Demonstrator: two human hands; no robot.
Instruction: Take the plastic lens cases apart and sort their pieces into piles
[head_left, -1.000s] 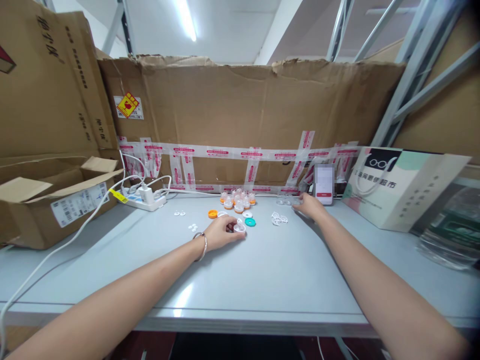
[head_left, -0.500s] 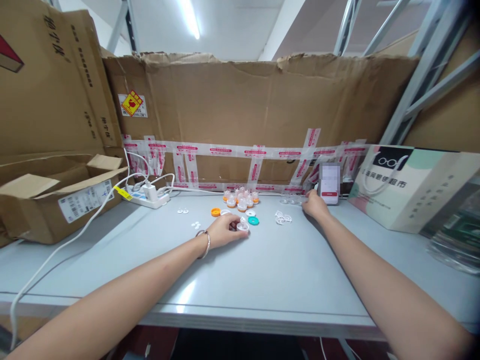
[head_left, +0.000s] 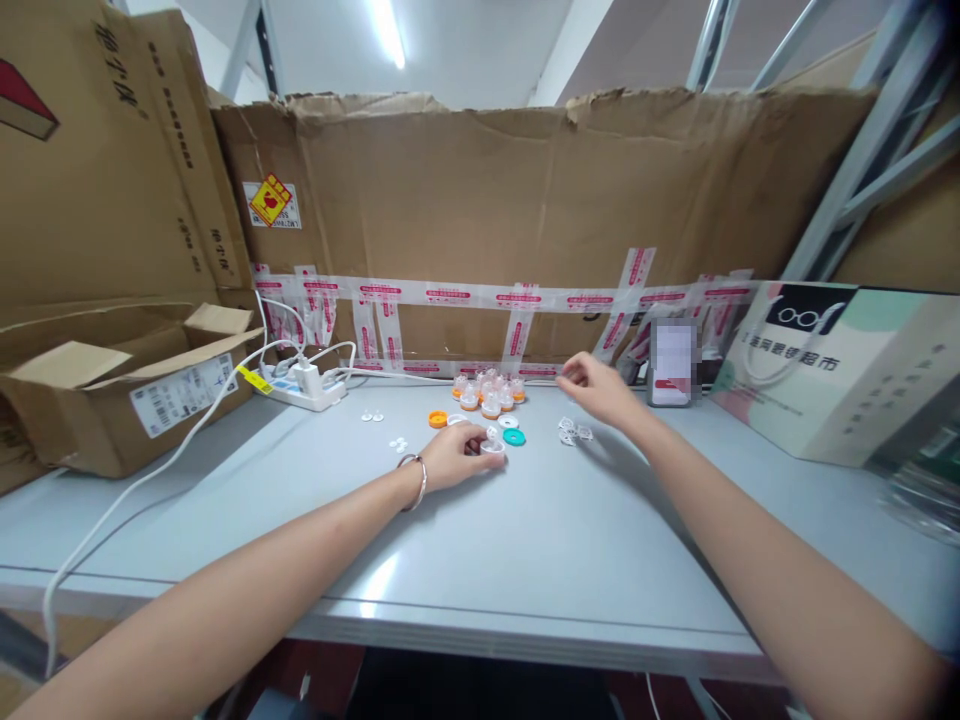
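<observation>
My left hand (head_left: 454,457) is closed on a small white-and-clear round plastic part (head_left: 493,447), gripped by its sides just above the table. My right hand (head_left: 600,390) hovers toward the back, fingers curled together; whatever they pinch, if anything, is too small to make out. Beside the held part lie a green ring (head_left: 514,437), a white ring (head_left: 508,422) and an orange ring (head_left: 437,419). Just behind stands a cluster of clear-topped pieces with orange bases (head_left: 490,405). White flat openwork parts (head_left: 574,432) lie in front of my right hand.
Tiny white pieces (head_left: 398,444) and two more white pieces (head_left: 372,415) lie on the left. A power strip (head_left: 315,392), a white cable and an open carton (head_left: 135,400) flank that side. A phone (head_left: 672,365) and a paper bag (head_left: 795,380) stand on the right.
My right hand has moved left, away from the phone, and now covers the spot where clear parts lay. My left hand keeps its hold on the round part. The view has shifted slightly.
</observation>
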